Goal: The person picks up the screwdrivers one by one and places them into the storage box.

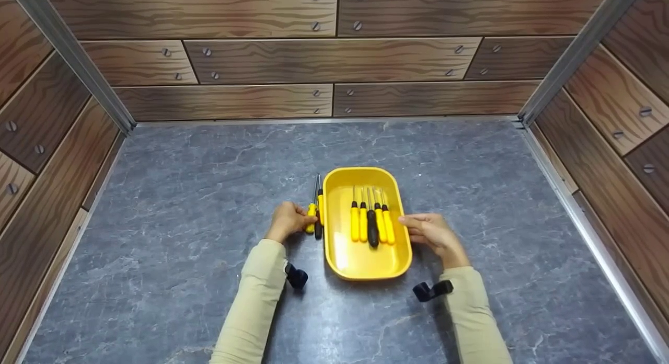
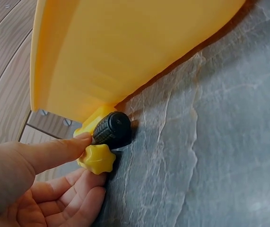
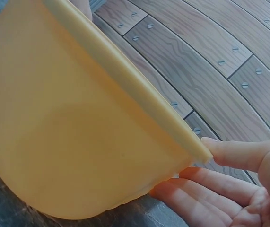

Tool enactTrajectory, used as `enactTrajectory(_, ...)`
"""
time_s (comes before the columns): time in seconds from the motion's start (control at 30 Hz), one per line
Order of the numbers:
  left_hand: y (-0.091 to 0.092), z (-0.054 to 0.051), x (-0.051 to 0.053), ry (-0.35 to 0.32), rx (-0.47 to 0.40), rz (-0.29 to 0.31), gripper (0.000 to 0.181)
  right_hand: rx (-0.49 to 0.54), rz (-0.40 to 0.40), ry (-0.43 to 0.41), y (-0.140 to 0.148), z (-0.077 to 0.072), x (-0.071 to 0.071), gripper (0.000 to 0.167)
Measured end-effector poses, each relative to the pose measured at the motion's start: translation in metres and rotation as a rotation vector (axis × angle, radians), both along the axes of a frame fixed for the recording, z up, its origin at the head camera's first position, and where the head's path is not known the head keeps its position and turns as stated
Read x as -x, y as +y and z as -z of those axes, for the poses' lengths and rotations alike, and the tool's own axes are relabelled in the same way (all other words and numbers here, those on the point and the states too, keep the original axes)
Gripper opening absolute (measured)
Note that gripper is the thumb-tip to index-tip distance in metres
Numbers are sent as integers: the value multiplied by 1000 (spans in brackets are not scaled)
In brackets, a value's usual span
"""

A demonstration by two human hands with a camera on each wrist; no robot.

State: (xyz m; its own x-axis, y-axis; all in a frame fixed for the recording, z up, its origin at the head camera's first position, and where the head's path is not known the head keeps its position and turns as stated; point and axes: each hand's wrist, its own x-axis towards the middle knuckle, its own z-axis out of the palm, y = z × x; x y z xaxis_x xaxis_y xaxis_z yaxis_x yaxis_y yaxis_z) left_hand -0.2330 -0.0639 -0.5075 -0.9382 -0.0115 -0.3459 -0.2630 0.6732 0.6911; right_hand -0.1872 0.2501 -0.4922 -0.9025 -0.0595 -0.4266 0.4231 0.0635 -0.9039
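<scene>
A yellow tray (image 1: 339, 259) holds several screwdrivers (image 1: 372, 228), lying side by side with yellow or black handles. Against its left outer wall are three more: a black-handled screwdriver (image 2: 113, 130), a yellow-handled screwdriver (image 2: 98, 160) and another with a yellow and black handle (image 1: 321, 209). My left hand (image 1: 289, 221) holds this small bunch, one digit on top by the black handle and other fingers beneath the near yellow one. On the opposite side, my right hand (image 1: 435, 236) grips the tray's rim, thumb at the edge and fingers against the outer wall below.
A grey marbled tabletop (image 1: 209, 170) lies beneath everything. Wood-patterned panels (image 1: 313, 60) stand at the back and both sides, with metal strips at the corners. Each wrist wears a black camera mount (image 1: 297, 276).
</scene>
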Motion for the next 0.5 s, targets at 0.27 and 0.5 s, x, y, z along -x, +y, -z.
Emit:
enactTrajectory(0.27, -3, 1, -1, -15, -74, 0, 20, -1, 9, -7, -1, 0, 0, 52)
enactTrajectory(0.5, -5, 3, -3, -1, -156, -8, 20, 4, 2, -5, 0, -1, 0, 54)
